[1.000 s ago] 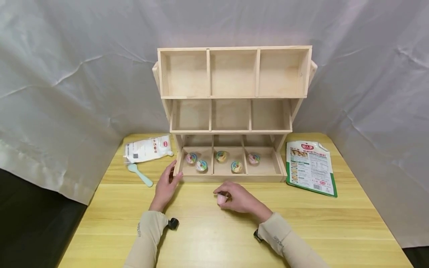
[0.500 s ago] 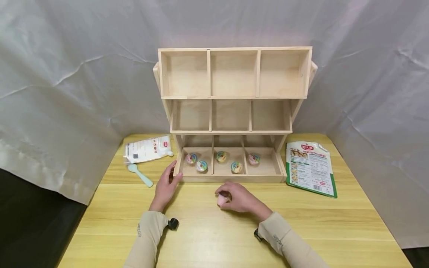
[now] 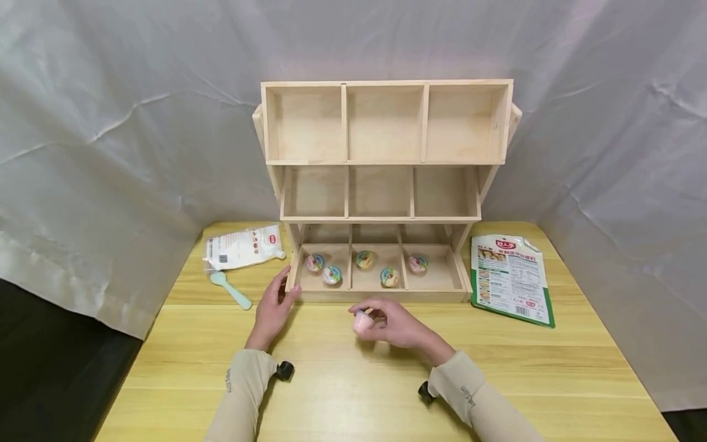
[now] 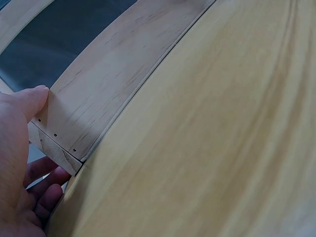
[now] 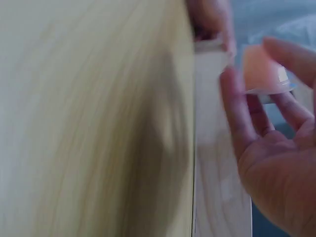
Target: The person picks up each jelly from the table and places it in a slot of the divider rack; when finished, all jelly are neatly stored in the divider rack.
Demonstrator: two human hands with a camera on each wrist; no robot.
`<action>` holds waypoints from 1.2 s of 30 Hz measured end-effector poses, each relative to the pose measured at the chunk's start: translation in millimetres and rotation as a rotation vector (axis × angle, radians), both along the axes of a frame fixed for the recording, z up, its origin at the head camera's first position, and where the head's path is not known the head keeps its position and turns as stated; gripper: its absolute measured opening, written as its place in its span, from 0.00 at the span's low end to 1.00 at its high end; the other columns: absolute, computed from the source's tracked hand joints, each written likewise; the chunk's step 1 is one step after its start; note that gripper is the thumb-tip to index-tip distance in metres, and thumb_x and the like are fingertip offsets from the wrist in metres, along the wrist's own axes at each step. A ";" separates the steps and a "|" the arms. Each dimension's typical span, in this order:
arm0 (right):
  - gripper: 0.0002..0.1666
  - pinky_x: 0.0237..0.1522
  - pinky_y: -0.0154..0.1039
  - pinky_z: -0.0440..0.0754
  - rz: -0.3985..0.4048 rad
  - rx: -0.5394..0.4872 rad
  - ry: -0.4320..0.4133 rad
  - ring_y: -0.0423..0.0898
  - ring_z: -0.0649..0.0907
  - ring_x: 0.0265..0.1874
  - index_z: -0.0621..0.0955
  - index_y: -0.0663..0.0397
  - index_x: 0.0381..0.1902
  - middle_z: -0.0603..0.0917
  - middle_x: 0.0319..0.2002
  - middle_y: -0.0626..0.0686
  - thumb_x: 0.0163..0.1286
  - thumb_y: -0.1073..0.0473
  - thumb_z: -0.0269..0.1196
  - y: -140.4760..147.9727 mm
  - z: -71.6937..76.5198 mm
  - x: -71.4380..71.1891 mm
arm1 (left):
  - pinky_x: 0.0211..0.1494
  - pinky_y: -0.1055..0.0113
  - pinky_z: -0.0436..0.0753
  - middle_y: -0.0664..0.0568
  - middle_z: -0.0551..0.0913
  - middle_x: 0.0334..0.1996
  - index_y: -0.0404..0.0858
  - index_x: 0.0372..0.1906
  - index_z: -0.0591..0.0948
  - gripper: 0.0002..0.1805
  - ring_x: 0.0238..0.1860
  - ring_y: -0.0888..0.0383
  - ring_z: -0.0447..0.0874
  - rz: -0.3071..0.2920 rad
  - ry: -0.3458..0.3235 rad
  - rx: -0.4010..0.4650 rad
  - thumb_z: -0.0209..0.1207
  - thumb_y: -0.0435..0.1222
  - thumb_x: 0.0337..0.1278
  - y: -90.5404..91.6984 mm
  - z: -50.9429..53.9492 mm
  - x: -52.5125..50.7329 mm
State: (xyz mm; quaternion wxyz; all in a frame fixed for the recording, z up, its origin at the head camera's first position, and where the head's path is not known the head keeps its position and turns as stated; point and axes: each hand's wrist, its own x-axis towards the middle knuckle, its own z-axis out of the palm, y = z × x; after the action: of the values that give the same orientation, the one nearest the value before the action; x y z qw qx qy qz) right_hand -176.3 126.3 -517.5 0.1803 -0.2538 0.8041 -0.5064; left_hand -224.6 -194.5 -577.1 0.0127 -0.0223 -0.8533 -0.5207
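Observation:
In the head view my right hand (image 3: 396,324) pinches a pink jelly cup (image 3: 363,321) between thumb and fingers, over the table in front of the rack. The right wrist view shows the pink cup (image 5: 259,71), a little blurred, with its lid rim downward in that picture. My left hand (image 3: 274,309) holds the front left corner of the three-tier wooden rack (image 3: 381,296). In the left wrist view, the thumb lies on the top edge of the front board (image 4: 113,79) and the fingers curl beside the end. Jelly cups (image 3: 332,275) sit in the bottom tier's three compartments.
Left of the rack lie a white pouch (image 3: 245,247) and a pale green spoon (image 3: 231,290). A green and white seasoning packet (image 3: 512,279) lies to the right. The upper two tiers (image 3: 386,123) lean out above the bottom one. Grey cloth (image 3: 138,153) hangs behind.
My right hand has raised the pink jelly cup slightly and shifted it a little toward the rack, turning it so more of its side shows. The left hand stays at the corner.

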 end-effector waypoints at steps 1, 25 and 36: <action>0.29 0.49 0.35 0.85 0.008 -0.046 -0.028 0.47 0.83 0.48 0.79 0.60 0.66 0.80 0.60 0.63 0.68 0.63 0.71 0.2 1.8 0.2 | 0.72 0.44 0.74 0.39 0.72 0.73 0.57 0.81 0.60 0.37 0.68 0.41 0.75 -0.003 0.004 -0.002 0.56 0.57 0.74 0.0 0.2 -0.1; 0.29 0.26 0.32 0.79 -0.015 -0.220 -0.231 0.46 0.79 0.31 0.76 0.62 0.66 0.79 0.53 0.61 0.69 0.60 0.70 3.5 15.0 0.1 | 0.69 0.47 0.76 0.39 0.75 0.70 0.52 0.81 0.62 0.35 0.66 0.43 0.77 0.004 0.052 0.008 0.58 0.52 0.75 1.5 1.2 0.6; 0.29 0.23 0.32 0.77 -0.008 -0.233 -0.309 0.46 0.81 0.27 0.79 0.55 0.62 0.79 0.54 0.65 0.63 0.65 0.74 -2.5 20.3 2.0 | 0.71 0.47 0.75 0.39 0.74 0.71 0.52 0.81 0.62 0.36 0.68 0.42 0.75 -0.003 0.051 0.011 0.58 0.52 0.75 1.4 0.7 1.4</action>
State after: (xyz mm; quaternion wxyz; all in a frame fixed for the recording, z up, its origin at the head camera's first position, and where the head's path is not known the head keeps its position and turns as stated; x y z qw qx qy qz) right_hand -174.3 123.8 -497.2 0.2691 -0.1888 0.7039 -0.6296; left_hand -223.1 -193.1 -576.4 0.0338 -0.0369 -0.8497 -0.5248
